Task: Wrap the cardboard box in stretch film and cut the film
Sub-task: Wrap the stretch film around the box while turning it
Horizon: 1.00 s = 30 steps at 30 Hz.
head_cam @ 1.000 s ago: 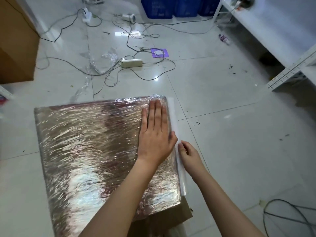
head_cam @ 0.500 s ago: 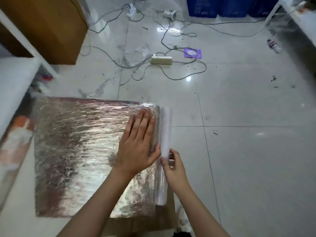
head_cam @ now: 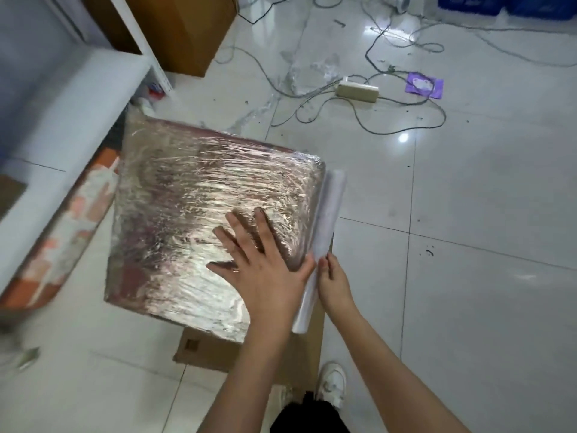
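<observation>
- Cardboard box (head_cam: 199, 214), its top face covered in shiny, wrinkled stretch film, sits on the tiled floor (head_cam: 468, 307) at about 9 o'clock from the frame's centre.
- Left hand (head_cam: 265, 273) lies flat on the wrapped top near the box's right edge, fingers straight and spread wide, pointing toward 11 o'clock; it presses on the film and grips nothing.
- Right hand (head_cam: 334, 282) is curled around the stretch film roll (head_cam: 324, 226), holding it a little below its middle, just beside the left hand's thumb.
- Roll lies along the box's right edge, touching it, running from about 1 o'clock at its far end to 7 o'clock at its near end.
- Bare brown cardboard (head_cam: 203, 351), not covered by film, shows below the box's near edge at 6 o'clock of the box.
- White shoe (head_cam: 332, 381) shows at 6 o'clock in the frame, between the two forearms.
- Beige power strip (head_cam: 357, 90) lies among loose grey cables at 1 o'clock from the box, well apart from it; a purple packet (head_cam: 424, 85) lies just to its right.
- Second brown carton (head_cam: 187, 29) stands at 12 o'clock of the box, beside a white shelf (head_cam: 78, 98) at 10 o'clock.
- Blue crates (head_cam: 505, 4) sit at the frame's top right edge.
</observation>
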Motion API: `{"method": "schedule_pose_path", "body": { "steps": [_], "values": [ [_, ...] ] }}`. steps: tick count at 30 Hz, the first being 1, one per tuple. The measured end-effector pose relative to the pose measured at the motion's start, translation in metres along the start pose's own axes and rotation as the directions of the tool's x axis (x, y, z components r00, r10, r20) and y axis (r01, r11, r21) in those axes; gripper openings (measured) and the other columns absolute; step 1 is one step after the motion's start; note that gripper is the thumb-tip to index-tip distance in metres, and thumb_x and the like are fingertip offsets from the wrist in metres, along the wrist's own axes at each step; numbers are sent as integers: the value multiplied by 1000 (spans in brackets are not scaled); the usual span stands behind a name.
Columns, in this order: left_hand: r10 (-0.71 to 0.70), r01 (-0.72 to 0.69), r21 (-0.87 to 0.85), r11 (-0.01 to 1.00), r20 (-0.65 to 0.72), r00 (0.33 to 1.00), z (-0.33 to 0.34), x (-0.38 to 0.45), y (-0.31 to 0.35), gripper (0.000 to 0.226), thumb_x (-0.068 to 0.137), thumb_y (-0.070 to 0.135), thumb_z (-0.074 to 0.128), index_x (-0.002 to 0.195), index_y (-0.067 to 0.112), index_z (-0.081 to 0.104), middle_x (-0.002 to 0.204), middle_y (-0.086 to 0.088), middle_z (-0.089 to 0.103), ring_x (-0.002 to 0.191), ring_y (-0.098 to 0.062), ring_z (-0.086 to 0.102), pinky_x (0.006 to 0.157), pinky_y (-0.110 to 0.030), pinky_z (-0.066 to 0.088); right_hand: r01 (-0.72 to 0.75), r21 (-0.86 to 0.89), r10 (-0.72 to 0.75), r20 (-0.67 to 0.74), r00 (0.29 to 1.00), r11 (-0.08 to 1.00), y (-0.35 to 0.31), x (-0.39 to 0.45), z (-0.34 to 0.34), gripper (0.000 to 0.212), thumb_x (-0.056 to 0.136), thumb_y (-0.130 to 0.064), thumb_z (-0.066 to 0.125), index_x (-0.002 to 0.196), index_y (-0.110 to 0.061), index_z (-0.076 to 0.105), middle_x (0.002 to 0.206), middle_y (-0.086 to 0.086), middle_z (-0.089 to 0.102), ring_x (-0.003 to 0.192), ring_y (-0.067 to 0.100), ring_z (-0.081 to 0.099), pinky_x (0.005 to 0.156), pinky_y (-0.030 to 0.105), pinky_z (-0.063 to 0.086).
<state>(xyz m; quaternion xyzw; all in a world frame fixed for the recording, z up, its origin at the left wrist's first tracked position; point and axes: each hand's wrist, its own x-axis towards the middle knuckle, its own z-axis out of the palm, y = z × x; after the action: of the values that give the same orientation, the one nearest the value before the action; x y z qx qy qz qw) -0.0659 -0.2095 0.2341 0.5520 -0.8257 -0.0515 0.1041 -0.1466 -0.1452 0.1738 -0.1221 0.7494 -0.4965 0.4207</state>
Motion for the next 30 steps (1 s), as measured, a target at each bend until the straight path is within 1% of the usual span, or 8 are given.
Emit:
{"method": "schedule_pose_path", "body": {
  "steps": [2, 6, 10, 15, 19, 22, 26, 30],
  "values": [
    [-33, 33, -27, 999, 13, 999, 8, -1, 0, 108, 70, 77, 39, 151, 12, 9, 153, -28, 6, 138, -52, 10, 92, -80, 21, 2, 60, -3, 22, 1000, 998, 2, 2, -3, 28, 102, -21, 33, 120, -10, 51, 110, 2, 57, 98, 14, 55, 65, 6, 42],
    [-19, 21, -44, 999, 34, 999, 7, 5, 3, 115, 67, 79, 45, 150, 8, 10, 152, -30, 9, 137, -54, 9, 91, -81, 20, -134, 285, 103, 123, 987, 949, -3, 3, -3, 20, 98, -32, 42, 111, -22, 51, 107, -2, 62, 92, 9, 62, 69, 22, 46],
    [-34, 38, -71, 997, 58, 998, 5, 7, 1, 113, 68, 73, 55, 150, 10, 9, 153, -29, 9, 137, -54, 7, 90, -81, 21, -116, 283, 95, 84, 992, 952, -4, 7, 2, 24, 92, -27, 55, 113, -17, 50, 116, 10, 62, 104, 25, 62, 72, 30, 49],
    [-28, 34, -77, 996, 78, 997, 0, 1, -3, 113, 68, 74, 56, 150, 9, 13, 154, -26, 7, 138, -53, 6, 92, -79, 21, -138, 318, 118, 82, 990, 938, -5, 1, 3, 14, 91, -14, 55, 103, -16, 48, 113, 17, 63, 94, 25, 62, 66, 30, 48],
    [-25, 28, -87, 996, 37, 999, -3, 4, -5, 112, 68, 74, 56, 150, 10, 14, 155, -23, 8, 139, -51, 7, 93, -78, 21, -89, 334, 73, 59, 996, 938, -14, -5, 4, 16, 89, -17, 58, 104, -14, 50, 107, 14, 67, 91, 24, 65, 65, 27, 49],
    [-59, 61, -125, 990, 17, 998, -6, 3, -4, 108, 71, 74, 49, 151, 12, 10, 156, -21, 7, 140, -49, 5, 96, -78, 19, -49, 332, 44, 23, 999, 942, -23, -7, 3, 21, 88, -15, 60, 107, -11, 52, 103, 16, 67, 95, 29, 65, 73, 34, 51],
    [-181, 167, -238, 957, -38, 983, -10, 4, -2, 106, 71, 73, 44, 151, 15, 9, 157, -19, 7, 142, -45, 5, 101, -75, 14, 78, 248, -77, -13, 997, 966, -44, -3, -1, 16, 87, -9, 62, 99, -18, 56, 93, 8, 68, 85, 15, 67, 68, 23, 51],
    [-286, 239, -359, 902, -83, 955, -19, 13, 8, 103, 72, 73, 41, 151, 17, 8, 157, -16, 8, 143, -41, 5, 102, -72, 15, 193, 136, -191, -30, 981, 972, -72, 1, -9, 20, 84, -14, 67, 100, -21, 57, 94, 4, 69, 85, 13, 67, 70, 26, 52]
  ]
}}
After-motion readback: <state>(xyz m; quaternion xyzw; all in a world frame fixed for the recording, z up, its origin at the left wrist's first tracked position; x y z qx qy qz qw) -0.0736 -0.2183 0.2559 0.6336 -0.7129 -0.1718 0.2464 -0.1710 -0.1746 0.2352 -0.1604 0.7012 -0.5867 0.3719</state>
